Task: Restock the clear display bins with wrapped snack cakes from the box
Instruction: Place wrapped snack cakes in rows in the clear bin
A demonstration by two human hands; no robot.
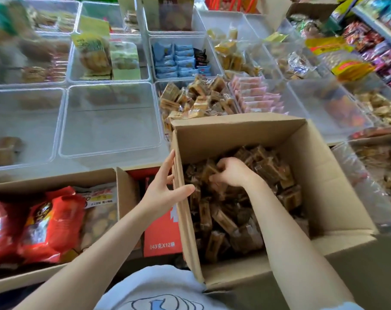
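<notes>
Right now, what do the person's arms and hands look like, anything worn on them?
Both forearms are bare, with no sleeves reaching them. The left hand and right hand wear no gloves, and no rings, watch or bracelets are visible. A light grey-white shirt with a blue outline print shows below.

Plain brown cardboard box (320,175), unprinted inside. Snack cakes (221,211) in it: dark brown w/ tan bands, clear wrap. Bin of same cakes (196,97) behind: lighter tan/gold. Clear bins (110,121), see-through, faint grey. Pale pink packets (257,95) to the right; light blue packets (174,61) w/ a few black ones further back. Red-orange bags (44,222), black print w/ yellow, in left carton. Orange-red box (162,233), white lettering. Yellow tags (329,44) w/ red text. Shirt (158,289) white-ish, blue line drawing.
</notes>
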